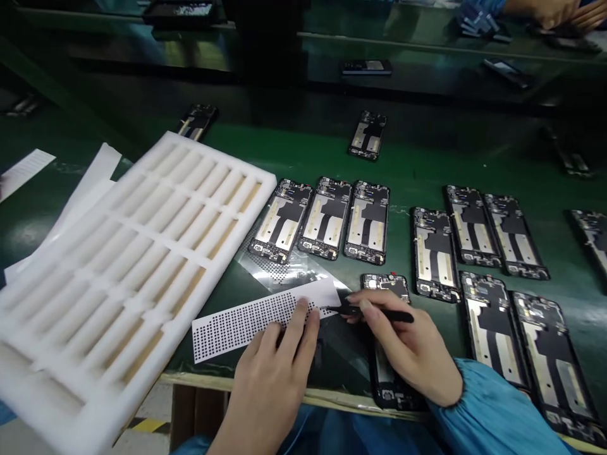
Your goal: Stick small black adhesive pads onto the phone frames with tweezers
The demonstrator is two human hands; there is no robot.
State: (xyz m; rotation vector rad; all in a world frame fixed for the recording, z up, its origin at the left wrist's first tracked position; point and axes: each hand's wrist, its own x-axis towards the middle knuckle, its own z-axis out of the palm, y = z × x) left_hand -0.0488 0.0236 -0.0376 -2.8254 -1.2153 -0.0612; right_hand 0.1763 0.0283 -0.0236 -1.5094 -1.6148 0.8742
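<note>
A white sheet [227, 332] printed with rows of small black dots lies at an angle near the table's front edge. My left hand [277, 376] rests on it with fingers stretched out, their tips pressing its right part. Black tweezers [401, 315] are pinched in my right hand [410, 347], and their tips touch the sheet beside my left fingertips. Beneath my right hand lies an opened phone [384, 284], partly covered by the hand. A clear plastic sheet [303, 268] lies behind the dotted sheet.
A white foam tray [208, 253] with long slots fills the left side. Three opened phones [325, 218] stand in a row behind, and several more [474, 227] lie to the right. White papers [90, 183] are at far left. Another person's hands [564, 12] show at top right.
</note>
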